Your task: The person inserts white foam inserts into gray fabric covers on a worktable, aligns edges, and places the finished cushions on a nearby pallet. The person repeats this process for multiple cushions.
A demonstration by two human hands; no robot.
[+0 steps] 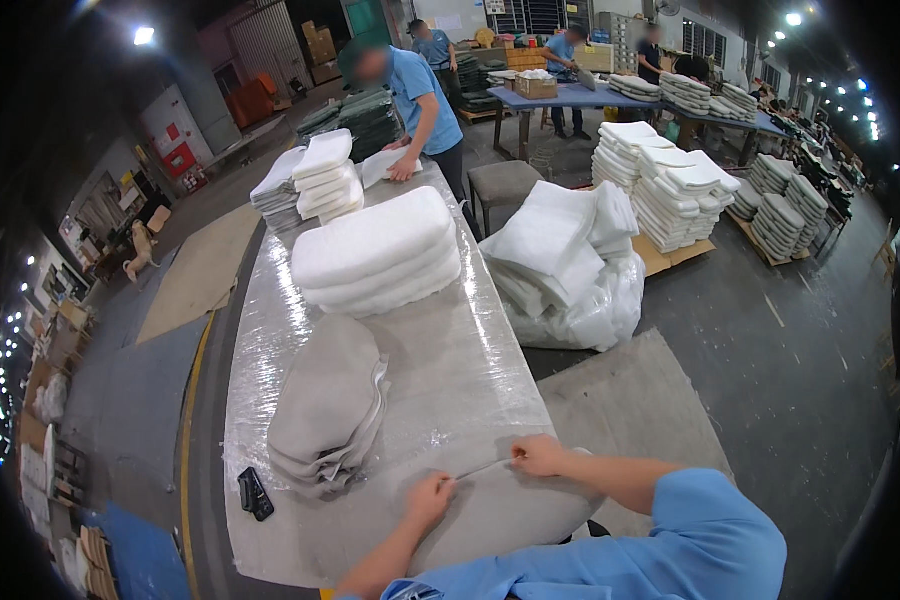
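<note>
Both forearms come up from the lower edge, blue sleeves at the elbows. The left hand (432, 497) lies knuckles up, fingers curled in a pinching grip. The right hand (538, 456) sits just beside it, fingers pinched likewise.

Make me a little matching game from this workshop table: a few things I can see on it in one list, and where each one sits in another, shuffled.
Things:
1. grey cover
2. stack of grey covers
3. white foam pads
4. small black tool

Places:
A. near the table's left front edge
B. under the left hand and right hand
C. middle of the table, beyond the grey stack
D. left of the hands, piled up

Pairs: 1-B, 2-D, 3-C, 4-A
</note>
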